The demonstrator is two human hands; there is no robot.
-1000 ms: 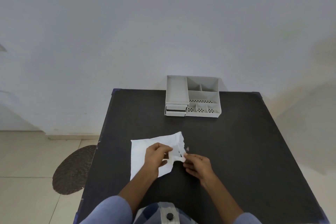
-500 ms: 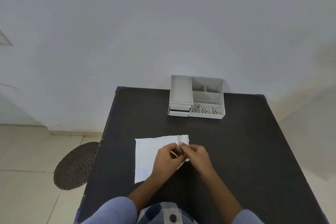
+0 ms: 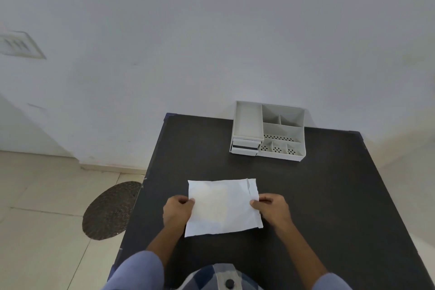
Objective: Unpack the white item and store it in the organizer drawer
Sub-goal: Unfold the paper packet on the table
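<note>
A flat white packet [image 3: 222, 206] lies on the black table [image 3: 329, 195] in front of me. My left hand [image 3: 177, 213] pinches its left edge and my right hand [image 3: 270, 209] pinches its right edge. The packet's right end shows a crease or flap. A white organizer [image 3: 268, 130] with several compartments stands at the table's far edge against the wall; its small drawers [image 3: 244, 147] sit at its front left and appear shut.
The table's left edge drops to a tiled floor with a round dark mat [image 3: 110, 211]. A white wall rises right behind the organizer. A vent [image 3: 21, 45] is on the wall at far left.
Both hands were together at the packet's right corner. They have spread apart to opposite edges, and the packet now lies flat and squared in front of me. The camera shifted left.
</note>
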